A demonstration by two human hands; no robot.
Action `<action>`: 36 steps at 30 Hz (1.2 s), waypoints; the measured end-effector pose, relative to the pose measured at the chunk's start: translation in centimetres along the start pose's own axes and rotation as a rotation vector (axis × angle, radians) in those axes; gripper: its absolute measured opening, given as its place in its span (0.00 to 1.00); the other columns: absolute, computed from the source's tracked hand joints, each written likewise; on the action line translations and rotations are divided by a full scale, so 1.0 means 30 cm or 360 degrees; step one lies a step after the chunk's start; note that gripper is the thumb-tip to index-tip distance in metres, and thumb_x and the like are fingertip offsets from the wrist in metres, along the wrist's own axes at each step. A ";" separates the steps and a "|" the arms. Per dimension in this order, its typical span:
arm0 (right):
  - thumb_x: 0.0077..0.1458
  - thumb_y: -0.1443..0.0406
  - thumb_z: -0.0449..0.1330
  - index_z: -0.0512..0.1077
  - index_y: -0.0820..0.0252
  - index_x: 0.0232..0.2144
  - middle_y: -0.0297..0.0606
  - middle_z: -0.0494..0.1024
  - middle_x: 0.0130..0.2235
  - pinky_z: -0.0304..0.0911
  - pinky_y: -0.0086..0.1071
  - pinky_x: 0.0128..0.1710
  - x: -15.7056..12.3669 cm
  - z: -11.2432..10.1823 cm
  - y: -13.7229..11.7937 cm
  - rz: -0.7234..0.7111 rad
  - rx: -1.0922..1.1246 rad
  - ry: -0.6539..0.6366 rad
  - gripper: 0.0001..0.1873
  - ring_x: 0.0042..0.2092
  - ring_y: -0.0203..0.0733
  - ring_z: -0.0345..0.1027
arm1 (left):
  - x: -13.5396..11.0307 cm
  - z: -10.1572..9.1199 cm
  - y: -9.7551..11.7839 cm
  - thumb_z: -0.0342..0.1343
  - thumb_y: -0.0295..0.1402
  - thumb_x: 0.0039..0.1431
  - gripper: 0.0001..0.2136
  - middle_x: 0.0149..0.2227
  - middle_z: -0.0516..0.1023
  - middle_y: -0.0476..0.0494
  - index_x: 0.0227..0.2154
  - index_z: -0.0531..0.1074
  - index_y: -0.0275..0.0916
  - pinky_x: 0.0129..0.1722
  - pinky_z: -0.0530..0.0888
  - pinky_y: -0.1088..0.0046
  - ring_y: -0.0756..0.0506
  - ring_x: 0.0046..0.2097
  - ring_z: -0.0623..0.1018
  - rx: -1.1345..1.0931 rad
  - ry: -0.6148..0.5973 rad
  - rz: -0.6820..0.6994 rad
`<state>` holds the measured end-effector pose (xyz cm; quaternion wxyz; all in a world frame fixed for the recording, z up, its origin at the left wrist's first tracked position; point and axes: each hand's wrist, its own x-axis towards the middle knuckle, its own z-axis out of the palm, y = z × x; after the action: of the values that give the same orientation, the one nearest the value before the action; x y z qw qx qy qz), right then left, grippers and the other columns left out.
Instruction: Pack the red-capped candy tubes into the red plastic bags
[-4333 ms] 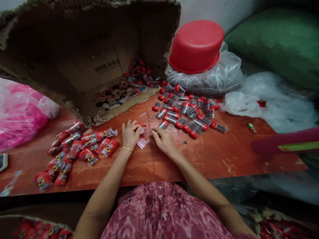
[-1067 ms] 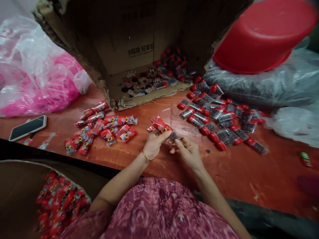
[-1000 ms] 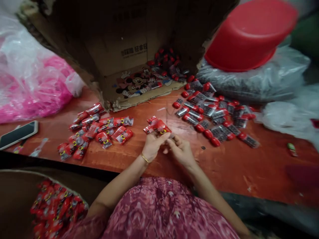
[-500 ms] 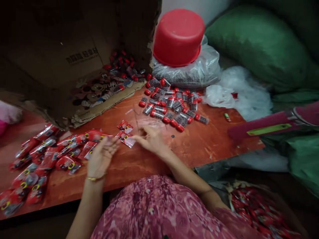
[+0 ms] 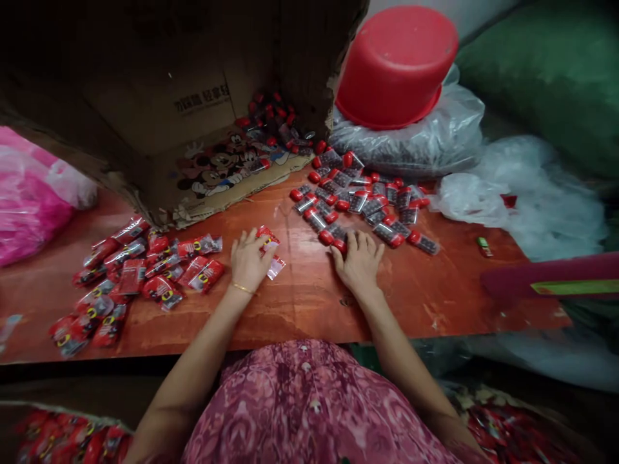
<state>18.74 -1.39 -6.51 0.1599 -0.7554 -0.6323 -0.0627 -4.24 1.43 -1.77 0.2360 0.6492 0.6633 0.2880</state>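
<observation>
Resting on the reddish tabletop (image 5: pixel 420 303), the left hand (image 5: pixel 249 261) lies against two flat red wrappers (image 5: pixel 276 266), its fingers bent and slightly parted, with the thumb over the upper one; whether thumb and forefinger pinch it, I cannot tell. A gold-coloured bracelet (image 5: pixel 243 288) circles that wrist.

The right hand (image 5: pixel 360 261) sits palm down at the near edge of a loose heap of clear tubes (image 5: pixel 374 205) with red ends and dark contents. Its fingers are spread, thumb well apart from forefinger, and the nearest tubes lie just beyond the gap between them.

To the left of the wrappers, a group of filled red packets (image 5: pixel 133 277) covers part of the tabletop, some overlapping. Behind both hands a torn cardboard box (image 5: pixel 203 122) lies with its opening facing the person; more red-ended tubes (image 5: pixel 271 116) are bunched in its far right corner.

Beyond the heap, an upturned red tub (image 5: pixel 399 64) rests on a clear plastic bag (image 5: pixel 411 151) of dark contents, with a whitish plastic bag (image 5: pixel 471 198) nearer by. At far left is a bag of bright pink material (image 5: pixel 31 206).
</observation>
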 end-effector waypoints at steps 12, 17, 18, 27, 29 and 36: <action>0.56 0.60 0.49 0.72 0.61 0.37 0.45 0.76 0.41 0.57 0.43 0.48 0.000 -0.093 -0.080 -0.0154 0.0923 0.0238 0.15 0.44 0.45 0.66 | 0.033 0.021 -0.027 0.53 0.39 0.54 0.11 0.52 0.70 0.39 0.37 0.76 0.45 0.56 0.57 0.50 0.36 0.58 0.63 0.0354 0.0084 0.0050; 0.50 0.52 0.54 0.72 0.61 0.33 0.39 0.76 0.32 0.65 0.33 0.35 0.015 -0.102 -0.273 0.0078 0.2051 -0.0419 0.18 0.33 0.40 0.68 | -0.037 0.000 0.057 0.54 0.37 0.53 0.10 0.53 0.69 0.41 0.37 0.76 0.45 0.57 0.55 0.51 0.38 0.58 0.63 0.0063 0.0165 0.0246; 0.50 0.51 0.54 0.72 0.61 0.30 0.37 0.76 0.30 0.65 0.32 0.33 0.021 -0.100 -0.299 0.0102 0.2210 -0.0527 0.19 0.31 0.39 0.68 | -0.049 -0.004 0.071 0.54 0.37 0.53 0.10 0.53 0.69 0.40 0.37 0.76 0.45 0.57 0.54 0.52 0.38 0.58 0.63 0.0017 0.0175 0.0277; 0.54 0.57 0.51 0.56 0.58 0.15 0.28 0.57 0.18 0.50 0.27 0.23 0.004 -0.115 -0.283 0.0134 0.1994 -0.0032 0.19 0.22 0.31 0.51 | -0.111 0.001 0.125 0.60 0.48 0.41 0.18 0.27 0.77 0.45 0.26 0.75 0.35 0.28 0.71 0.76 0.48 0.31 0.75 -0.1339 -0.0366 -0.0578; 0.54 0.58 0.50 0.56 0.58 0.15 0.28 0.57 0.18 0.49 0.27 0.23 -0.017 -0.111 -0.282 0.0105 0.1977 -0.0045 0.19 0.23 0.31 0.51 | -0.110 0.018 0.146 0.63 0.47 0.35 0.19 0.24 0.76 0.47 0.24 0.74 0.35 0.26 0.70 0.78 0.51 0.27 0.74 -0.1664 -0.0421 -0.0769; 0.55 0.59 0.49 0.61 0.60 0.17 0.29 0.61 0.20 0.52 0.26 0.25 -0.029 -0.084 -0.252 0.0190 0.1925 -0.0132 0.17 0.24 0.32 0.54 | -0.091 0.079 0.146 0.67 0.43 0.27 0.19 0.17 0.72 0.51 0.17 0.72 0.33 0.22 0.68 0.78 0.54 0.20 0.69 -0.1599 -0.0104 -0.0749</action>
<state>11.49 -1.88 -3.17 0.5391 -0.5667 -0.5182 0.3460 0.71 -1.14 -0.63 0.5951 0.2997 0.5637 0.4881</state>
